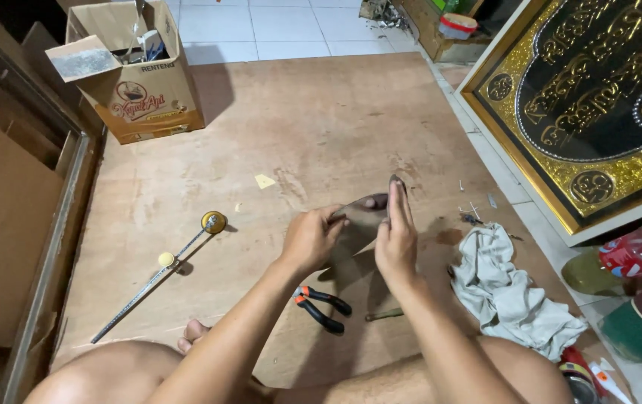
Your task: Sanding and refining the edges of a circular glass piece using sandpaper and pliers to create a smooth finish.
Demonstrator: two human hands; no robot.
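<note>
Knees, then pliers [322,306]. Left hand [310,238] pinches thin brown sheet [362,217]; right hand [395,236], fingers together, steadies it. Keep both grips firm.

Thin dark piece [362,209] between both hands: mostly covered by the left hand [309,238] and right hand [395,236]; kind cannot be told. Pliers [322,304]: jaws hidden under the left forearm, only 2 handles visible. Gold-framed panel [582,97]: cut off by the top and right edges. Bottles [627,262] at right: cropped by the edge. Small bits [474,213] beside the grey cloth [511,288]: too small to identify. Box [130,75] contents: unclear.
</note>
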